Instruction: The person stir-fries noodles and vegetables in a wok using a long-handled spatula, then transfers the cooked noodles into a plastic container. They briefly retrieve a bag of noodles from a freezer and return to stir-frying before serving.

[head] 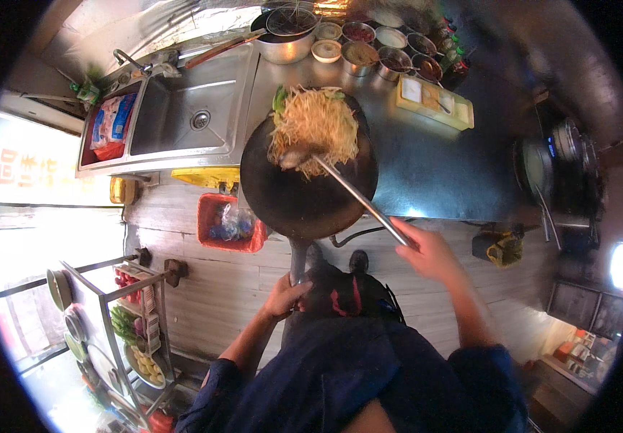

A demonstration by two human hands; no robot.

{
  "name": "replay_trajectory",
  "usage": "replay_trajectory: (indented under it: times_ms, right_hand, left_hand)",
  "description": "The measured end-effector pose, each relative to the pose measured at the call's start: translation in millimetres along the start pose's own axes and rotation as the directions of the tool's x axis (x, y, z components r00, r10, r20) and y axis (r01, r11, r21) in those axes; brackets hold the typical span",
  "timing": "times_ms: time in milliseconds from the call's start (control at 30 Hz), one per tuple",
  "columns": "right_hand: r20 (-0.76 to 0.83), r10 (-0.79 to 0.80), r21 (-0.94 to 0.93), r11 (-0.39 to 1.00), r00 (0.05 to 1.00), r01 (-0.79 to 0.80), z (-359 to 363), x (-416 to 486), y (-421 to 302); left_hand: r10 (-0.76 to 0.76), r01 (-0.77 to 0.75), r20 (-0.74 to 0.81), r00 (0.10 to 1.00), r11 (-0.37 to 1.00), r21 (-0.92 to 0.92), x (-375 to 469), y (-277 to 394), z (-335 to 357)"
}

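Observation:
My left hand [288,296] grips the handle of a dark wok [311,208], which is over the edge of the steel counter. In my right hand [427,250] is the long metal handle of a ladle [362,200]. The ladle's bowl rests against a heap of noodles or shredded food [317,127], with some green leaves at its upper left. This heap fills the far half of the wok and reaches its far rim. Whether part of it lies on something behind the wok, I cannot tell.
A steel sink [181,119] is at the left. Seasoning bowls [360,57], a pot [284,47] and a yellowish condiment box [434,103] stand on the counter [425,173]. Below are a red bin [206,241] and, at lower left, a rack [108,297] with vegetables.

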State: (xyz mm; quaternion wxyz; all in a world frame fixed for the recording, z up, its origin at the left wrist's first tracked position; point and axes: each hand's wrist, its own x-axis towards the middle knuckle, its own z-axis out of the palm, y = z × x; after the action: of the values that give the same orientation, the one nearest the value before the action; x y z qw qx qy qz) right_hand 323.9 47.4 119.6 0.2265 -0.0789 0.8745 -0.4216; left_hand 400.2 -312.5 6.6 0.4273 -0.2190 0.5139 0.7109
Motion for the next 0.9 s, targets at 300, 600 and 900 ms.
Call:
replay_trajectory:
  times_ms: [300, 600, 900]
  right_hand:
    - [0.047, 0.284, 0.202, 0.936, 0.958, -0.287, 6.3, 33.0, -3.4]
    - [0.279, 0.349, 0.348, 0.831, 0.895, -0.433, -20.2, 0.2, -12.7]
    - [0.081, 0.172, 0.111, 0.977, 0.982, -0.181, 0.6, 3.3, -19.8]
  left_hand:
    - [0.234, -0.235, -0.029, 0.972, 0.966, -0.105, 69.9, 19.0, 1.6]
    - [0.176, -0.182, -0.047, 0.983, 0.956, -0.23, 53.7, 40.2, -6.6]
    - [0.124, -0.124, 0.01, 0.992, 0.992, -0.02, 17.2, 1.6, -9.1]
